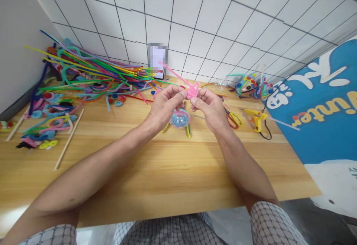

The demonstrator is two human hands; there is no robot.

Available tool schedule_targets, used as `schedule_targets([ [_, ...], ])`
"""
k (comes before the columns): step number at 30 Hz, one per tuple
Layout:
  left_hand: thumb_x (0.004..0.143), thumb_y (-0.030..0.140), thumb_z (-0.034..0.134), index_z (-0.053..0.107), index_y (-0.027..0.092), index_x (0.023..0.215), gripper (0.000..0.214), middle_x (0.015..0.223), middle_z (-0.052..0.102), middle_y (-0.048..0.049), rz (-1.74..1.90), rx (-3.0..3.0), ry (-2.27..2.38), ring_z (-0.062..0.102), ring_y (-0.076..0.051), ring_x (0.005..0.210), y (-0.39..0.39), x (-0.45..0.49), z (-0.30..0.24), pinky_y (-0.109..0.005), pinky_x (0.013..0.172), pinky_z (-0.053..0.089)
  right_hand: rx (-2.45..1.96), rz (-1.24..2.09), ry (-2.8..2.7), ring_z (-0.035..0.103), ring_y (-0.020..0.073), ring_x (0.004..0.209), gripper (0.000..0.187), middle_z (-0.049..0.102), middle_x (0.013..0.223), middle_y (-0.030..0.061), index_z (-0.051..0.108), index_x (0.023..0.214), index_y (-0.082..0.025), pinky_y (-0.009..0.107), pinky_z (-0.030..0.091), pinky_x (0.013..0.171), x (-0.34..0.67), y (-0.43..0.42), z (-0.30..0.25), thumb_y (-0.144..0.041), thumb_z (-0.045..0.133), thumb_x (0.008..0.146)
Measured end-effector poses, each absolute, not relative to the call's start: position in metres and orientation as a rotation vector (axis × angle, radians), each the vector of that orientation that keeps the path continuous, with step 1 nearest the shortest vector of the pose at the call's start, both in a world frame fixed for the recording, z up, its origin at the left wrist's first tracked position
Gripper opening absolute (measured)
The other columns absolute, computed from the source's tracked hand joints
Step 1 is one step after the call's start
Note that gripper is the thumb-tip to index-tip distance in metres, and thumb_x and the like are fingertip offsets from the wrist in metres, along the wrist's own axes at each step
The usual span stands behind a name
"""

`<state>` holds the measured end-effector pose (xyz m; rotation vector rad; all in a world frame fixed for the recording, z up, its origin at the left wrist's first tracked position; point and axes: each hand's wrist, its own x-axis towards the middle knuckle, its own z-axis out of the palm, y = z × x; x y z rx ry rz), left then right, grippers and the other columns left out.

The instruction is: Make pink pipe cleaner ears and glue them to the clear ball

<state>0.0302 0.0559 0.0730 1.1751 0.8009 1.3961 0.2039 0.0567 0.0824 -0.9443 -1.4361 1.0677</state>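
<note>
Between my two hands, above the table, is a pink pipe cleaner bent into a small looped shape, with a long loose end reaching up and left. My left hand pinches it from the left, thumb and fingers closed. My right hand pinches its right side in the same way. Just below my hands a clear dome-like piece with blue inside and a pink rim rests on the table. Yellow and green strips stick out from under it on both sides.
Many coloured pipe cleaners are heaped at the back left. A phone leans on the tiled wall. Scissors and a yellow glue gun lie right, with decorated balls behind. Wooden sticks lie left.
</note>
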Motion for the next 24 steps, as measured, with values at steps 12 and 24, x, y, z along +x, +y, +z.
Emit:
schedule_targets([
  [12, 0.075, 0.043, 0.093, 0.074, 0.019, 0.074, 0.031, 0.062, 0.062, 0.0018, 1.378, 1.15, 0.753, 0.05, -0.01, 0.056, 0.0563, 0.0333, 0.07, -0.025, 0.055, 0.042, -1.041, 0.956, -1.543, 0.059, 0.0121, 0.061, 0.015, 0.067, 0.068, -0.0031, 0.067, 0.076, -0.021, 0.027, 0.049, 0.06, 0.1999, 0.0509, 0.0842, -0.031, 0.078, 0.079],
  [24, 0.078, 0.04, 0.092, 0.072, 0.02, 0.081, 0.028, 0.064, 0.065, 0.0018, 1.319, 1.128, 0.713, 0.052, -0.01, 0.055, 0.0551, 0.0327, 0.0718, -0.024, 0.054, 0.043, -1.073, 0.955, -1.514, 0.061, 0.0127, 0.062, 0.013, 0.067, 0.068, -0.0039, 0.068, 0.078, -0.023, 0.028, 0.053, 0.062, 0.2019, 0.0519, 0.0844, -0.032, 0.077, 0.079],
])
